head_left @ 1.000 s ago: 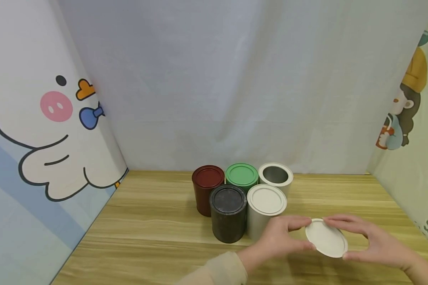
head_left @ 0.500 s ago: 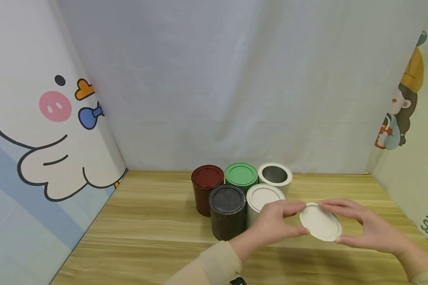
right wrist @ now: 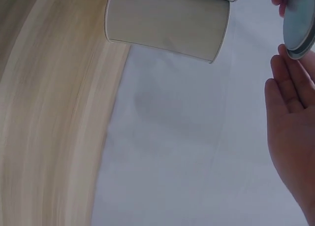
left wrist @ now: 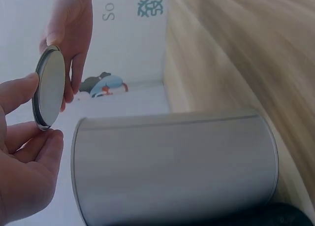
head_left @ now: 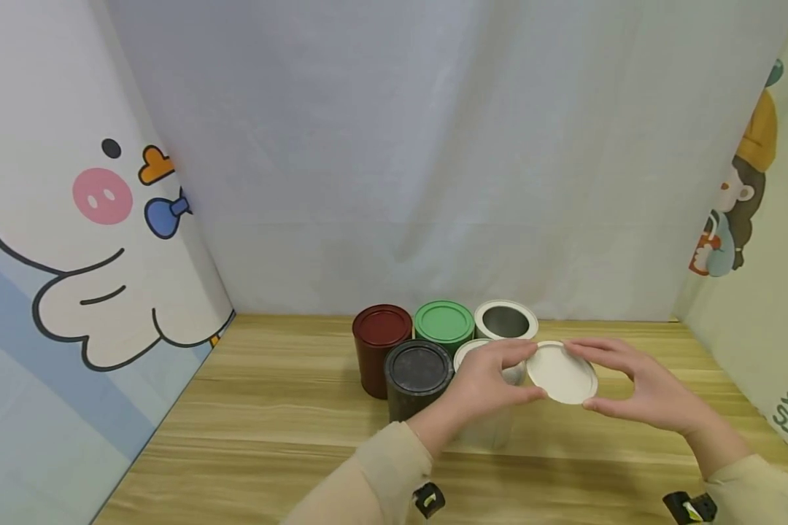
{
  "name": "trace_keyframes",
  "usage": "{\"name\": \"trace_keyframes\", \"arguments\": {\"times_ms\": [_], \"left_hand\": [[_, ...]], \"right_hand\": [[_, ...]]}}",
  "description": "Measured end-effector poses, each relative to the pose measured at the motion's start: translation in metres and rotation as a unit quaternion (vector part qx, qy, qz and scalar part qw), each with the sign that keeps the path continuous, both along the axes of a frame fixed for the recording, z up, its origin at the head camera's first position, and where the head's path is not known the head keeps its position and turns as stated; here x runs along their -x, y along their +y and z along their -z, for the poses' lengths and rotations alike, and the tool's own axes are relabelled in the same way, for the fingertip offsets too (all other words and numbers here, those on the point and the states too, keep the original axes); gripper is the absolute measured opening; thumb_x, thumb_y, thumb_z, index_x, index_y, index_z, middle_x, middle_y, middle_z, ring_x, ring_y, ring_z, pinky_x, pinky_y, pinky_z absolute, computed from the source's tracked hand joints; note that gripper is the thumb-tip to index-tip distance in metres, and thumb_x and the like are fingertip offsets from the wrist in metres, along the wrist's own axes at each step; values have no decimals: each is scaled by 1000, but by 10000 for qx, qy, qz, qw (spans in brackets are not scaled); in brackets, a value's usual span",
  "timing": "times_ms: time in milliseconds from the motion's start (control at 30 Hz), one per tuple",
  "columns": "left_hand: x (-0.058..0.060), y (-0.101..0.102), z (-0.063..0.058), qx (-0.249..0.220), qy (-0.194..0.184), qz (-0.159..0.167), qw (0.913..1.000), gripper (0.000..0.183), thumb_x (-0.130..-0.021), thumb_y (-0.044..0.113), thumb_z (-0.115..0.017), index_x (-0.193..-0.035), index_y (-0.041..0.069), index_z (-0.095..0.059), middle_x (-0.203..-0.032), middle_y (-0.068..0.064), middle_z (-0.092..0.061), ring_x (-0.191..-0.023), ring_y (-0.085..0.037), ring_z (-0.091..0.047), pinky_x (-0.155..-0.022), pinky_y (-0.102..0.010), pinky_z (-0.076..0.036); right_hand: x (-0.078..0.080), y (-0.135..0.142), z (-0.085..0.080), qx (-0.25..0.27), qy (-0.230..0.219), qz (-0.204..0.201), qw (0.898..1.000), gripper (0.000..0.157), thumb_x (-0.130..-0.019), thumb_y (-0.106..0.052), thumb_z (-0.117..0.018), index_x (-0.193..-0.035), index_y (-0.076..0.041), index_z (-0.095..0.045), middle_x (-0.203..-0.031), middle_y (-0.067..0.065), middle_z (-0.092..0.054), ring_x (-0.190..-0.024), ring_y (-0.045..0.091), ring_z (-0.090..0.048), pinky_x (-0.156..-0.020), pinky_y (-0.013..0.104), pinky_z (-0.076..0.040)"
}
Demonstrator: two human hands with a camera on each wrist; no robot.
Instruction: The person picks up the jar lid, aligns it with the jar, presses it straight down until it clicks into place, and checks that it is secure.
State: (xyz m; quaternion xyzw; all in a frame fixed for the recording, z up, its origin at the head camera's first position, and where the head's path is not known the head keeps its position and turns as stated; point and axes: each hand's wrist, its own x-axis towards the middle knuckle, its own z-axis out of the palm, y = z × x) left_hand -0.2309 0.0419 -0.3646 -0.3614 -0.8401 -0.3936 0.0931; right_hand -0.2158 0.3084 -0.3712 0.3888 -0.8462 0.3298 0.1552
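Observation:
Between my two hands I hold a round white lid (head_left: 561,372), raised above the table and tilted. My left hand (head_left: 489,379) pinches its left edge between thumb and fingers; my right hand (head_left: 646,386) pinches the opposite edge. In the left wrist view the lid (left wrist: 50,88) shows its raised rim, clear of the cans. Behind the lid, at the back, stands a white can (head_left: 507,321) with a dark round opening in its top. A second white can (head_left: 482,430), with a lid on, is partly hidden by my left hand.
A dark red can (head_left: 382,350), a green-lidded can (head_left: 443,322) and a black can (head_left: 419,379) stand close together left of the white cans. All rest on a wood-grain table (head_left: 269,423). A pale curtain (head_left: 368,146) hangs behind.
Both hands have lifted the lid and carried it up and to the left, towards the white cans. The cans have not moved.

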Motion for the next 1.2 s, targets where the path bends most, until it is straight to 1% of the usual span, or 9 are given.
{"name": "trace_keyframes", "arguments": {"times_ms": [67,167,233,367,467,533,767,900,1200], "left_hand": [[4,-3,-1,-18,-23,-54,10000,58,-80,23,-85,-132,4,-64,-132,-2,-63,-127,-9,-53,-102,-16,-38],[11,-6,-3,-162,-270,-94,9995,56,-81,20,-84,-131,3,-64,-133,-3,-63,-126,-11,-54,-99,-15,-41],[16,-8,-4,-241,-445,-123,9986,55,-83,17,-83,-132,2,-63,-134,-4,-62,-126,-13,-54,-98,-16,-42],[26,-12,-7,-121,-499,-299,9982,55,-85,19,-80,-134,3,-62,-135,-4,-61,-126,-15,-54,-98,-18,-44],[33,-13,-10,-79,-466,-460,9978,52,-85,19,-80,-133,5,-64,-132,-4,-63,-123,-16,-56,-96,-20,-46],[39,-14,-12,-107,-470,-556,9973,51,-84,18,-81,-131,6,-66,-130,-5,-65,-122,-17,-58,-97,-22,-46],[53,-15,-16,48,-620,-915,9939,50,-86,21,-80,-131,7,-65,-131,-5,-64,-124,-17,-57,-101,-26,-44],[60,-16,-16,68,-708,-983,9926,50,-87,22,-79,-132,6,-65,-131,-6,-64,-124,-19,-56,-102,-28,-44],[68,-17,-14,210,-875,-1190,9888,50,-88,24,-78,-133,8,-64,-135,-4,-61,-128,-19,-54,-103,-29,-44]], "right_hand": [[5,-4,-1,25,27,79,10000,77,-68,1,-88,-139,-7,-58,-140,-2,-53,-126,-2,-42,-96,10,-33],[11,-11,-4,6,45,264,9996,73,-70,-1,-88,-137,-6,-60,-138,0,-54,-125,-2,-42,-95,10,-34],[16,-16,-5,-54,49,456,9989,70,-71,-4,-88,-136,-5,-61,-137,4,-55,-125,3,-44,-94,13,-36],[25,-26,-9,-161,-134,842,9962,65,-76,-12,-87,-135,-3,-61,-135,13,-56,-123,26,-50,-95,38,-45],[31,-33,-12,-129,-427,1044,9935,64,-80,-16,-84,-137,-1,-59,-136,18,-54,-123,40,-49,-92,58,-43],[36,-36,-13,-92,-587,1144,9917,64,-82,-18,-83,-138,0,-57,-137,20,-52,-125,43,-46,-93,64,-41],[51,-46,-16,-94,-809,1401,9868,66,-85,-23,-80,-139,3,-54,-140,23,-50,-129,45,-43,-100,66,-35],[58,-49,-17,-135,-793,1477,9858,66,-85,-24,-80,-139,4,-55,-140,24,-51,-129,45,-43,-100,65,-35],[69,-54,-14,-120,-1126,1543,9815,67,-87,-26,-78,-142,2,-52,-142,24,-48,-132,45,-40,-102,65,-34]]}}
